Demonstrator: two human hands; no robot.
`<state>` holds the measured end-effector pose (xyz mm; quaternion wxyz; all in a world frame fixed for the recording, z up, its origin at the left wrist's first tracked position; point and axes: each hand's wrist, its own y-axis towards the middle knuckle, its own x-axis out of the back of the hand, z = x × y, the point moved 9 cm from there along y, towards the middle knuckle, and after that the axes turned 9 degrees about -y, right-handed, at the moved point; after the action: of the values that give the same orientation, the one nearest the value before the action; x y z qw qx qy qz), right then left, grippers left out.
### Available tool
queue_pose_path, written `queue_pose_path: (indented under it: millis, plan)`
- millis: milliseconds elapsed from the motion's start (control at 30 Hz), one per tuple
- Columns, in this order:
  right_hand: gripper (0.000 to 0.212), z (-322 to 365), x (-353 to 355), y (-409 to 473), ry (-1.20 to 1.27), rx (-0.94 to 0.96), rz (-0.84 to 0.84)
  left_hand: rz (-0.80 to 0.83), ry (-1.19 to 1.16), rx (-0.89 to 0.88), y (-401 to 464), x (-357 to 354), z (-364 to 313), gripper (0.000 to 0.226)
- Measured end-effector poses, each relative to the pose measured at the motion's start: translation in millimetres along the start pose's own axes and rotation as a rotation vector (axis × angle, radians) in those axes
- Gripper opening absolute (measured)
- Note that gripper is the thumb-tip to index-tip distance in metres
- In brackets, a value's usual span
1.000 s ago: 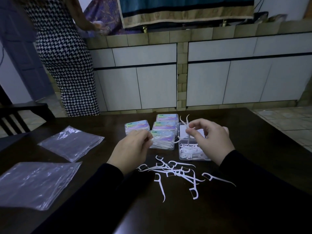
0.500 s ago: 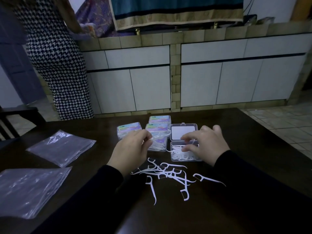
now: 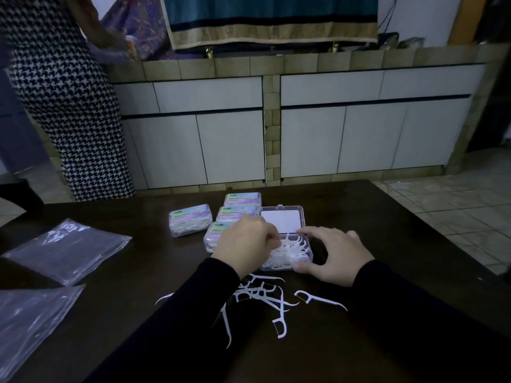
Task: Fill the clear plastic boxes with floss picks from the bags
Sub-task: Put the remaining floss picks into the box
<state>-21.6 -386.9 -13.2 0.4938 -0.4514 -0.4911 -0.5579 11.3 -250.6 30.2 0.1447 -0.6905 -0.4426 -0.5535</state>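
On the dark wooden table (image 3: 387, 217), our left hand (image 3: 244, 240) curls over the open clear plastic box (image 3: 287, 252), fingertips bunched among the white floss picks inside; whether it pinches one, we cannot tell. Our right hand (image 3: 336, 251) spreads its fingers around the box's right side, steadying it. Loose white plastic floss picks (image 3: 262, 295) lie just in front. We judge them light, stiff and snag-prone, best pinched by the handles. Four closed, filled boxes (image 3: 190, 222) sit beside; two flat clear bags (image 3: 66, 250) look empty.
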Motion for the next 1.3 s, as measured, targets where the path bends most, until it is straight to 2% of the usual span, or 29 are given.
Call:
queue_pose_path:
  millis: [200, 367, 467, 700, 867, 1100, 1300]
  plan:
    - [0.076, 0, 1, -2, 0.053, 0.023, -0.029, 0.018, -0.074, -0.004, 5, -7, -3, 0.019]
    - [0.077, 2, 1, -2, 0.074, 0.043, -0.045, 0.114, -0.037, -0.018, 10, -24, -17, 0.019]
    - [0.077, 2, 2, -4, 0.067, 0.039, -0.045, 0.092, -0.030, -0.047, 9, -13, -13, 0.020]
    - [0.077, 0, -2, -2, 0.074, 0.033, -0.043, 0.195, -0.004, 0.106, 0, -3, 21, 0.028]
    - [0.079, 0, -3, 0, 0.054, 0.036, -0.048, 0.217, 0.005, 0.039, 2, -9, 7, 0.025]
    - [0.080, -1, -6, 1, 0.049, 0.037, -0.029, 0.240, -0.143, 0.139, -5, 7, 28, 0.011]
    - [0.078, -1, -6, 1, 0.047, 0.038, -0.048, 0.132, -0.088, 0.016, -6, -4, 17, 0.017]
